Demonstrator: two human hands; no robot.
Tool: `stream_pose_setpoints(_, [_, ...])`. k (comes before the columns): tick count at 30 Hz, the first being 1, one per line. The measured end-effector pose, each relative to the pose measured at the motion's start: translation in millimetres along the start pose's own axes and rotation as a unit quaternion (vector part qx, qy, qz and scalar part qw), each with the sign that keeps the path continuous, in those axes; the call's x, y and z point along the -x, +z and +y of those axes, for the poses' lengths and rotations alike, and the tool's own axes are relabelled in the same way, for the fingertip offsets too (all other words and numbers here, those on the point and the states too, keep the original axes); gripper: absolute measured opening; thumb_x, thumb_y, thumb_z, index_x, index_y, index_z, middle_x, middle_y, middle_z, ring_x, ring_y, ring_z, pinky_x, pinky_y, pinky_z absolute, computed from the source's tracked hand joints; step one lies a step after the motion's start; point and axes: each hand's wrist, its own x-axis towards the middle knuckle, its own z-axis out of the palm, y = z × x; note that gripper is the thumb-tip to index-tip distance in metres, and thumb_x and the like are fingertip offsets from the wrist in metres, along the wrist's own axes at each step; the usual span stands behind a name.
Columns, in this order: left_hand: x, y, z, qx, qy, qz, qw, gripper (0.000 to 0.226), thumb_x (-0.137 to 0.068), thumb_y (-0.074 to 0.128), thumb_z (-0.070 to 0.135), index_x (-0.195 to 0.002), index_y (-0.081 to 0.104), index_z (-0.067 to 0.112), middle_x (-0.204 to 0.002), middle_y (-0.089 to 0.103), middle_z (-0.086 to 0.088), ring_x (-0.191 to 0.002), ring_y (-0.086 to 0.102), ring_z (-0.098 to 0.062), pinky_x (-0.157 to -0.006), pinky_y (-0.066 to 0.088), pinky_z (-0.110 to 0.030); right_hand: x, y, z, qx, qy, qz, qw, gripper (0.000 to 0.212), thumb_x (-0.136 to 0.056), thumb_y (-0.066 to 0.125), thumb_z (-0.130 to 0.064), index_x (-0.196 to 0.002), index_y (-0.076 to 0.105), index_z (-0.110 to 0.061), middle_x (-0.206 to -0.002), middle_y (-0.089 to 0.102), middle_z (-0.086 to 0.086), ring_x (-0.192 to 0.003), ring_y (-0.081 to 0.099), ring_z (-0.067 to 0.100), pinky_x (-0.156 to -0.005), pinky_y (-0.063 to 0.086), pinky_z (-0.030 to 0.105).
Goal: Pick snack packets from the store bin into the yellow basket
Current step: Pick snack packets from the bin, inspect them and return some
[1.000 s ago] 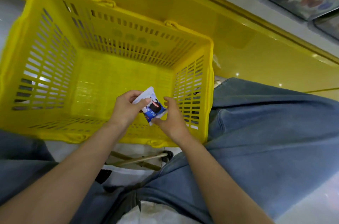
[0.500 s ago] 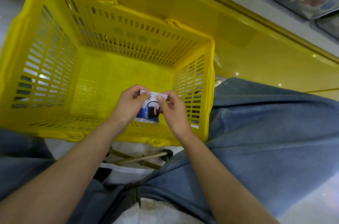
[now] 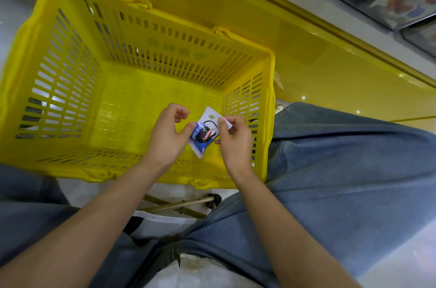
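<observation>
I see the snack packet (image 3: 202, 135) held above the near right corner of the yellow basket (image 3: 270, 89). The right hand (image 3: 236, 146) pinches its top edge with its fingers. The left hand (image 3: 165, 139) is loosely curled, its thumb touching the packet. A glossy yellow cabinet front (image 3: 311, 68) stands behind, with the pale shiny floor (image 3: 401, 254) below.

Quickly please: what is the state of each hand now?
Left hand: fingers loosely curled, thumb at the snack packet edge; grip cannot be told.
Right hand: closed, pinching the snack packet by its top corner.
</observation>
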Motion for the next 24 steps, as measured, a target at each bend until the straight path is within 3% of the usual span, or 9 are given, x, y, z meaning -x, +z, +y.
stream_pose_setpoints(4, [7, 8, 3, 0.073, -0.05, -0.119, 0.989, 0.016, -0.089, 0.058, 0.019, -0.104, 0.052, 0.019, -0.098, 0.056, 0.004, -0.084, 0.055, -0.008, -0.065, 0.044, -0.013, -4, -5, -4, -0.145, 0.167, -0.043, 0.974, 0.016, -0.094, 0.052, -0.022, -0.084, 0.059, -0.012, -0.075, 0.062, -0.002, -0.07, 0.06, 0.01, -0.051, 0.048, 0.015])
stream_pose_setpoints(7, [9, 10, 3, 0.104, -0.089, -0.135, 0.981, 0.019, -0.09, 0.057, 0.021, -0.107, 0.048, 0.019, -0.092, 0.054, -0.001, -0.07, 0.055, -0.012, -0.054, 0.045, -0.016, -5, -10, -6, -0.205, 0.231, -0.119, 0.944, 0.031, -0.098, 0.041, -0.035, -0.087, 0.063, -0.017, -0.082, 0.067, -0.006, -0.068, 0.062, 0.003, -0.055, 0.048, 0.015])
stream_pose_setpoints(8, [8, 10, 3, 0.114, -0.104, -0.125, 0.98, 0.018, -0.092, 0.055, 0.021, -0.108, 0.047, 0.019, -0.091, 0.054, -0.002, -0.067, 0.054, -0.012, -0.053, 0.045, -0.017, -4, -9, -6, -0.2, 0.218, -0.139, 0.945, 0.03, -0.098, 0.04, -0.033, -0.09, 0.064, -0.017, -0.086, 0.067, -0.005, -0.07, 0.063, 0.003, -0.058, 0.049, 0.015])
stream_pose_setpoints(11, [6, 10, 6, 0.197, -0.173, -0.105, 0.959, 0.01, -0.096, 0.047, 0.025, -0.104, 0.046, 0.019, -0.097, 0.056, -0.005, -0.077, 0.056, -0.012, -0.073, 0.051, -0.03, -1, -3, -9, -0.14, 0.139, -0.152, 0.968, 0.016, -0.096, 0.048, -0.016, -0.102, 0.063, -0.013, -0.1, 0.063, 0.002, -0.086, 0.06, 0.011, -0.071, 0.047, 0.018])
stream_pose_setpoints(13, [7, 11, 9, 0.226, -0.2, -0.099, 0.948, 0.011, -0.098, 0.039, 0.027, -0.099, 0.047, 0.019, -0.094, 0.056, -0.005, -0.079, 0.055, -0.014, -0.078, 0.051, -0.034, 4, 1, -6, -0.098, 0.096, -0.147, 0.979, 0.019, -0.093, 0.053, -0.014, -0.11, 0.059, -0.009, -0.104, 0.061, 0.002, -0.095, 0.058, 0.014, -0.077, 0.047, 0.021])
stream_pose_setpoints(17, [7, 10, 9, 0.158, -0.177, -0.097, 0.966, 0.024, -0.101, 0.028, 0.027, -0.108, 0.048, 0.016, -0.103, 0.059, -0.007, -0.092, 0.057, -0.02, -0.084, 0.046, -0.032, 12, 3, -1, -0.054, 0.048, -0.132, 0.989, 0.021, -0.089, 0.059, -0.026, -0.11, 0.054, -0.021, -0.097, 0.057, -0.017, -0.082, 0.057, -0.004, -0.067, 0.046, 0.007])
stream_pose_setpoints(19, [8, 10, 10, 0.17, -0.18, -0.107, 0.963, 0.024, -0.101, 0.03, 0.029, -0.11, 0.048, 0.017, -0.106, 0.059, -0.006, -0.097, 0.057, -0.019, -0.083, 0.046, -0.028, 12, 3, 1, -0.026, 0.023, -0.12, 0.992, 0.022, -0.088, 0.061, -0.027, -0.108, 0.054, -0.024, -0.094, 0.056, -0.021, -0.078, 0.057, -0.008, -0.063, 0.046, 0.007])
stream_pose_setpoints(21, [10, 11, 11, 0.173, -0.178, -0.114, 0.962, 0.022, -0.099, 0.035, 0.03, -0.113, 0.047, 0.017, -0.108, 0.058, -0.003, -0.098, 0.057, -0.016, -0.08, 0.046, -0.024, 11, 4, 3, 0.004, -0.007, -0.119, 0.993, 0.021, -0.088, 0.061, -0.024, -0.108, 0.056, -0.022, -0.093, 0.057, -0.022, -0.079, 0.057, -0.012, -0.063, 0.049, 0.01])
stream_pose_setpoints(24, [12, 14, 11, 0.131, -0.149, -0.094, 0.976, 0.028, -0.098, 0.04, 0.023, -0.122, 0.046, 0.01, -0.109, 0.056, -0.006, -0.098, 0.055, -0.018, -0.087, 0.045, -0.034, 10, 4, 7, 0.044, -0.038, -0.118, 0.991, 0.022, -0.092, 0.055, -0.018, -0.113, 0.059, -0.015, -0.102, 0.066, -0.009, -0.083, 0.058, -0.01, -0.069, 0.052, 0.014])
